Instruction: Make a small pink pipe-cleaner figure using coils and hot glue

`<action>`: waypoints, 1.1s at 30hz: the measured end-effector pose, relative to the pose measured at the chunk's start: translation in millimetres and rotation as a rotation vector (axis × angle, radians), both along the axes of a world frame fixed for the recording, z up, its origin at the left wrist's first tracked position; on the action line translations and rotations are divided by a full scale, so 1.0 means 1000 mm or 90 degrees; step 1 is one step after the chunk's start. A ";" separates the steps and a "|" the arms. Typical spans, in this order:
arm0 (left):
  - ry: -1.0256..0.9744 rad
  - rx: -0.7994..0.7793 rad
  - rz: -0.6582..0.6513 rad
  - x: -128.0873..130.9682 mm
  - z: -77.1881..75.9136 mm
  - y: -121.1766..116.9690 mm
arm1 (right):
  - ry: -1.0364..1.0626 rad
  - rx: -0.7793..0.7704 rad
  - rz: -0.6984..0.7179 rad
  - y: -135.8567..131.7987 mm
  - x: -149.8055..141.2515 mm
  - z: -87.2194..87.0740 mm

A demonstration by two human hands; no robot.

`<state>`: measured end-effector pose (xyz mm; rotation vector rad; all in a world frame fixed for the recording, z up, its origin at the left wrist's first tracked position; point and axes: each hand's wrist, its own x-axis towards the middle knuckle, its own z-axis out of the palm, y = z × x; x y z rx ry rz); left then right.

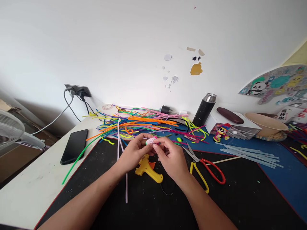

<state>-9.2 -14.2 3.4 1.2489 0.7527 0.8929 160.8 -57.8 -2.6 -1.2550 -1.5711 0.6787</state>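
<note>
My left hand (134, 153) and my right hand (170, 158) meet over the black mat (240, 201), fingers pinched together on a small coiled piece of pink and white pipe cleaner (151, 141) with a green end. A yellow glue gun (148, 168) lies on the mat just below my hands. A long pale pink pipe cleaner (122, 153) runs down the mat past my left wrist. Behind my hands spreads a heap of coloured pipe cleaners (141, 123).
Scissors with red and yellow handles (203, 166) lie right of my right hand, near clear glue sticks (249, 153). A black phone (74, 146) rests on the white desk at left. A black flask (204, 110), a white box (236, 127), a bowl (266, 124) and a fan (11, 129) stand around.
</note>
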 end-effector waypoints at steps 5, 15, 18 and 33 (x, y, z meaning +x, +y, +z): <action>-0.049 -0.040 0.031 -0.001 -0.001 0.004 | 0.029 -0.011 0.007 0.000 0.000 0.003; -0.169 -0.146 0.027 -0.004 -0.005 0.006 | 0.143 -0.071 0.018 0.001 0.000 0.006; -0.189 -0.170 0.041 -0.004 -0.006 0.007 | 0.165 -0.088 0.022 0.000 0.000 0.007; -0.159 -0.169 -0.029 -0.004 0.001 0.005 | 0.263 -0.163 0.002 0.007 0.003 0.006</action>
